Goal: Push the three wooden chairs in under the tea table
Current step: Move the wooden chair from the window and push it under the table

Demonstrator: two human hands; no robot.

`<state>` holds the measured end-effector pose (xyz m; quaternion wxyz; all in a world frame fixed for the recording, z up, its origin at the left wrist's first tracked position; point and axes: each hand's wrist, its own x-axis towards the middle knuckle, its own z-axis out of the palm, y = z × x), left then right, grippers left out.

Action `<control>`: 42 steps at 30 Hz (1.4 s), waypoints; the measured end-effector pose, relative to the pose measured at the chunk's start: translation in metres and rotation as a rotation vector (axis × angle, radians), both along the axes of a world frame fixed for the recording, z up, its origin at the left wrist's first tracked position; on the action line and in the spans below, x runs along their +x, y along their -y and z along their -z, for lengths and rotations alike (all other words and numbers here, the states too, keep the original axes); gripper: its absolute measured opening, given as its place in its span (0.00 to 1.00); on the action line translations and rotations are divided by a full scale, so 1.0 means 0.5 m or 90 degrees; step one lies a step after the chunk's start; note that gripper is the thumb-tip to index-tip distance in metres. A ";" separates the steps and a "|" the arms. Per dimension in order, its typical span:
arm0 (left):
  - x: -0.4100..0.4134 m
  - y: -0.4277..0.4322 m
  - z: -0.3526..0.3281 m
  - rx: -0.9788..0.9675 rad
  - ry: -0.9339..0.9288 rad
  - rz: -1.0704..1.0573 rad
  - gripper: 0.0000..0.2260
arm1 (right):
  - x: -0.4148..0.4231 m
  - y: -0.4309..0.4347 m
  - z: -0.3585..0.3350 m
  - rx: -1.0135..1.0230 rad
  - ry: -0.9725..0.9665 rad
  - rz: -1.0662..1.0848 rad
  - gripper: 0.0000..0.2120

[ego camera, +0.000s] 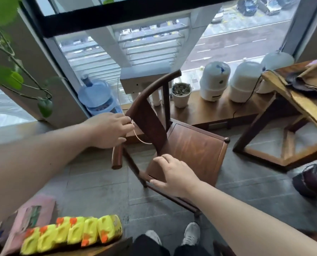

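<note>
A dark wooden chair (192,145) with a curved back rail stands tilted in the middle of the view, its seat facing right toward the tea table (276,115). My left hand (107,130) grips the curved back rail near its left end. My right hand (174,174) rests on the near corner of the seat, fingers curled over the edge. The tea table stands at the right, its wooden leg frame on the floor, a yellow-brown cloth (302,100) draped over its top. Only this one chair is in view.
A blue water jug (96,95), a small potted plant (181,94) and white filter tanks (214,81) line the window ledge. A leafy plant (9,74) hangs at left. Yellow packs (70,233) lie at bottom left. A dark shoe (313,180) sits at right. My feet (172,235) are below.
</note>
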<state>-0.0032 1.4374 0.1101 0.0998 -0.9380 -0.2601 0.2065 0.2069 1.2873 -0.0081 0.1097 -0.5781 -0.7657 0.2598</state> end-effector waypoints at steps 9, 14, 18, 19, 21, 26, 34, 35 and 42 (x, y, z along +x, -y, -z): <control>-0.008 -0.140 0.048 -0.034 -0.163 0.152 0.23 | -0.110 -0.136 0.006 -0.218 -0.208 0.159 0.33; 0.009 -0.212 0.098 -0.053 -0.232 0.319 0.25 | -0.179 -0.199 0.008 -0.295 -0.205 0.201 0.36; 0.003 -0.268 0.146 -0.067 -0.319 0.327 0.31 | -0.223 -0.244 0.020 -0.306 -0.149 0.214 0.38; -0.001 -0.279 0.158 -0.066 -0.312 0.330 0.27 | -0.234 -0.257 0.025 -0.314 -0.144 0.217 0.39; -0.011 -0.301 0.180 -0.061 -0.272 0.343 0.17 | -0.261 -0.284 0.034 -0.355 -0.156 0.227 0.39; -0.004 -0.319 0.230 -0.026 -0.229 0.370 0.09 | -0.322 -0.283 0.074 -0.505 -0.442 0.379 0.25; -0.007 -0.336 0.251 -0.016 -0.188 0.439 0.09 | -0.342 -0.270 0.093 -0.512 -0.600 0.470 0.19; -0.007 -0.328 0.250 -0.010 -0.192 0.432 0.09 | -0.342 -0.266 0.091 -0.514 -0.598 0.468 0.19; 0.009 -0.207 0.238 -0.003 -0.239 0.346 0.11 | -0.297 -0.165 0.081 -0.524 -0.591 0.435 0.18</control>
